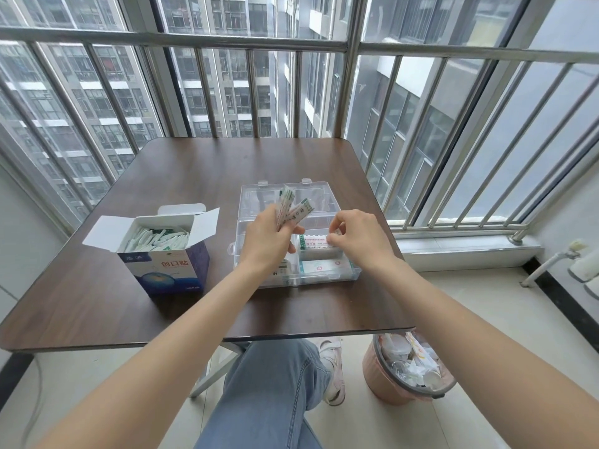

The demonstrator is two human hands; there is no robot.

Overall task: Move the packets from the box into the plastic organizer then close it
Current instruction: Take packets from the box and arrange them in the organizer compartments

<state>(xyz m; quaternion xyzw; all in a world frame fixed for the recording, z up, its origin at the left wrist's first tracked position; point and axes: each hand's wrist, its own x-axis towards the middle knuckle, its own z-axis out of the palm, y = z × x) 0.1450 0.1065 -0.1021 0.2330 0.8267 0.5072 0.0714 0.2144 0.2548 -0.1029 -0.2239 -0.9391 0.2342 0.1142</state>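
Several packets [293, 207] are clamped in the left hand [270, 241] over the open organizer [296, 241]; a stacked packet [316, 243] is apparently pinched by the right hand [359, 236]. The box [165, 247] stands left on the table [194, 163].

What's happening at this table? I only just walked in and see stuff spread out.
A seated person is sorting bandage packets from a cardboard box into a clear plastic organizer on the table. The left hand holds a small bunch of packets over the organizer, while the right hand pinches one packet at a right-side compartment. The box still holds many packets, and the organizer's lid lies open.
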